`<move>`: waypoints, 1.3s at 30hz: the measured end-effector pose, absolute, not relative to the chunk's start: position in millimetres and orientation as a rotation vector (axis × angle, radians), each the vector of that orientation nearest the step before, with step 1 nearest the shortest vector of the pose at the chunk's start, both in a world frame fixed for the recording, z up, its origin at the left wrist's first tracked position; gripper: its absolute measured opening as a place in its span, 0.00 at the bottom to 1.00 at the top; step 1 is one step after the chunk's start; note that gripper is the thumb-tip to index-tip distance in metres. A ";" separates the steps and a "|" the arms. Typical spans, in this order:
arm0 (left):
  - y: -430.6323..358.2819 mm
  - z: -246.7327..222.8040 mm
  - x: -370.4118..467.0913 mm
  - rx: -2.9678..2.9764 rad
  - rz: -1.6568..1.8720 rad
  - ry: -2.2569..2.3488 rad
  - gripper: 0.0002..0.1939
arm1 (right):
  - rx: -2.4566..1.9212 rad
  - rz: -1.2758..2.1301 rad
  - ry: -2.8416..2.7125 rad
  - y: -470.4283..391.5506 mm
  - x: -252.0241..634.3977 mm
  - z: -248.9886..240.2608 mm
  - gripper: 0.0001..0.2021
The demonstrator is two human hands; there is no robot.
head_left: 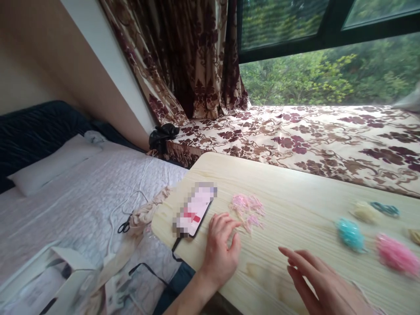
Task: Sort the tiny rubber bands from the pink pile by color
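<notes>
My left hand (223,243) is low over the light wooden table (278,183), between a phone and a loose pile of pink strands (246,208). Its fingers are loosely bent, the thumb stands apart, and nothing shows in it. The phone (197,210) has a lit screen, partly blurred out, and lies just left of that hand. Fingers apart, my right hand (323,280) hovers over the front of the table and holds nothing. Beyond it are a turquoise bundle (350,235) and a pink bundle (397,255), both glossy, with a cream bundle (365,211) and a dark teal looped bundle (385,209) behind.
A tan item (415,236) is cut off at the right edge. On the left stands a bed (121,162) with white cables, black scissors (124,226) and an open white box (62,271). Behind the table runs a floral-covered window ledge (295,131) beside curtains (203,57).
</notes>
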State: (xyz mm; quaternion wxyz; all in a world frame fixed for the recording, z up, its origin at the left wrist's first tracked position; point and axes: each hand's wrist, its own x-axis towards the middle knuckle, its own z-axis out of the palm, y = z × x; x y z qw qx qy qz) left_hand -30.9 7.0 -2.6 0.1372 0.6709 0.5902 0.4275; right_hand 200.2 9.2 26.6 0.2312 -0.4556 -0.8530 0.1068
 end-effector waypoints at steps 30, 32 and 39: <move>8.4 -4.4 -31.4 1.908 1.262 1.686 0.17 | -1.687 0.327 -2.511 54.9 169.7 25.1 0.24; 8.3 -3.9 -31.5 1.905 1.264 1.688 0.17 | -1.676 0.338 -2.511 57.8 168.7 24.9 0.25; 8.0 -4.5 -31.3 1.900 1.253 1.687 0.17 | -1.583 0.397 -2.525 66.2 157.4 19.5 0.23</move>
